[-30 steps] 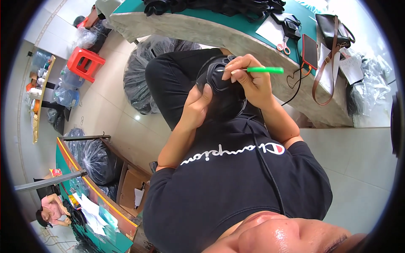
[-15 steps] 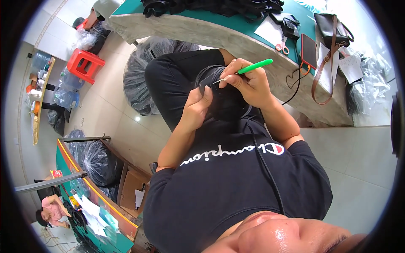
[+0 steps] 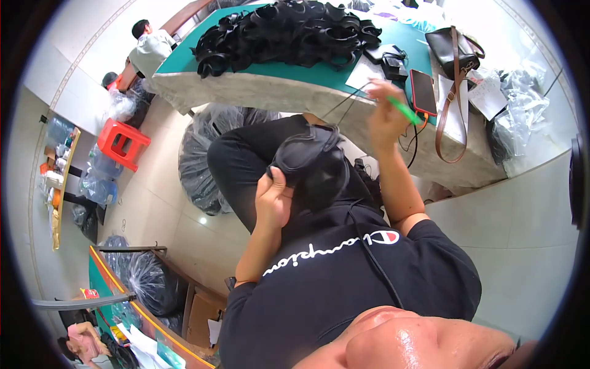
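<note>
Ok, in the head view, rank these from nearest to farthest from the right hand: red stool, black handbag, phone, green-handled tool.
1. Green-handled tool: held in the right hand.
2. Phone: just to the hand's right.
3. Black handbag: beyond the phone, farther right.
4. Red stool: far to the left.

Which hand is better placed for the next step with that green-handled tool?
Right, probably: the right hand holds the green-handled tool clear of the black piece. The left hand grips that piece, so seems better suited to steadying it.
</note>
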Tool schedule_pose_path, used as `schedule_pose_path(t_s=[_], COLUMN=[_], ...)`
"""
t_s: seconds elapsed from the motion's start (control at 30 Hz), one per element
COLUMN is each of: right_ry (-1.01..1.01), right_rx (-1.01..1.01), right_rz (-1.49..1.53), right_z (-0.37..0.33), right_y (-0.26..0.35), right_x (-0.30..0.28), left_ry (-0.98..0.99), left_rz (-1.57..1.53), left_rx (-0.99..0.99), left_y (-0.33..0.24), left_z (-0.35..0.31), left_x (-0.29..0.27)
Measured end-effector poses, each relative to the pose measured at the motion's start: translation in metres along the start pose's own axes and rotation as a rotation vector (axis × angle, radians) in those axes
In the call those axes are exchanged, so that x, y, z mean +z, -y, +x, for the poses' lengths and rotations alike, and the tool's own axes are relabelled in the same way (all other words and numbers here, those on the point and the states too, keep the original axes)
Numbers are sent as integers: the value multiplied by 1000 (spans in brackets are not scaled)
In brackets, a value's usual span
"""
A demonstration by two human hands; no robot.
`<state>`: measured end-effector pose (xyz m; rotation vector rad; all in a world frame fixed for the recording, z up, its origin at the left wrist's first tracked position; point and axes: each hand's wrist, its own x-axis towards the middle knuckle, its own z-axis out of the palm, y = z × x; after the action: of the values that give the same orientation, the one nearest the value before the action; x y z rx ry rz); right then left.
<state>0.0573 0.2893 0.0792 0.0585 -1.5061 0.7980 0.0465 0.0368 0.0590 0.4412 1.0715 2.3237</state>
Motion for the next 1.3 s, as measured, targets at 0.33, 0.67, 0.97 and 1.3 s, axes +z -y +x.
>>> schedule_pose_path(t_s=[0.33,0.67,0.97,1.3], right_ry=[-293,657,613,769], right_rx=[317,659,640,491], right_rz=[-411,-68,722,555], right_z=[25,11,-18,-28], right_y=[-39,17,57,65], right_x=[-121,-75,5,18], left_ry=[-275,71,-7,4], left_rz=[3,-629,-114,58], left_rx=[-4,-24,-112,-76], left_y=[3,9,20,18], left_z=[25,20,15,8], left_x=[-32,-16,-2,-2])
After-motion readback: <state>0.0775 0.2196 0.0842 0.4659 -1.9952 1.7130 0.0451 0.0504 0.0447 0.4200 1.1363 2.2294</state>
